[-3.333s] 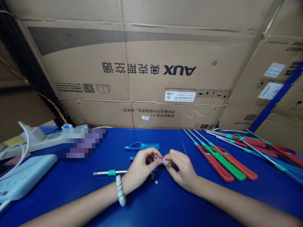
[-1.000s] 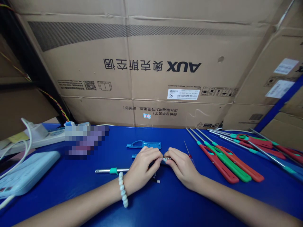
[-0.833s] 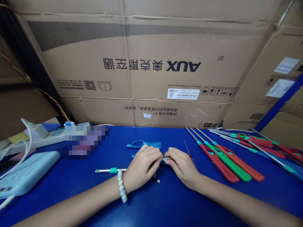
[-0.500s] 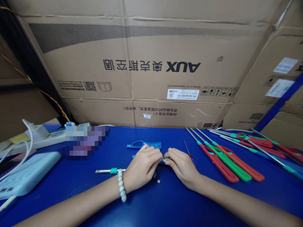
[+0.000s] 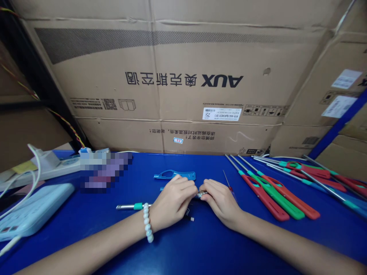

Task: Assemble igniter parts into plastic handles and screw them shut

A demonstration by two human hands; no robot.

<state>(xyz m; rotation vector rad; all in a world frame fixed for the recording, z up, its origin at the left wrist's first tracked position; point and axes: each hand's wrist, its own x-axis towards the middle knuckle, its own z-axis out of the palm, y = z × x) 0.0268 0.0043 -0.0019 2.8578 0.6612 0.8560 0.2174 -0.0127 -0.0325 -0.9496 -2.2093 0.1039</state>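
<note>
My left hand (image 5: 172,200) and my right hand (image 5: 219,200) meet fingertip to fingertip over the blue table (image 5: 86,225), both pinched on a small silvery part (image 5: 200,194) between them. A thin wire with a white tip (image 5: 189,217) hangs below my left hand. A metal tube with a teal collar (image 5: 133,206) lies just left of my left hand. A blue plastic handle shell (image 5: 174,175) lies just beyond my fingers. A thin needle-like rod (image 5: 227,181) rests right of my right hand.
Several long-nozzle lighters with red and green handles (image 5: 272,194) lie at the right, more at the far right (image 5: 321,175). Large cardboard boxes (image 5: 177,80) wall the back. A power strip (image 5: 54,164) and a pale blue device (image 5: 34,210) sit at the left.
Both hands have sunk slightly toward the table and stayed pinched on the small part. Nothing else moved.
</note>
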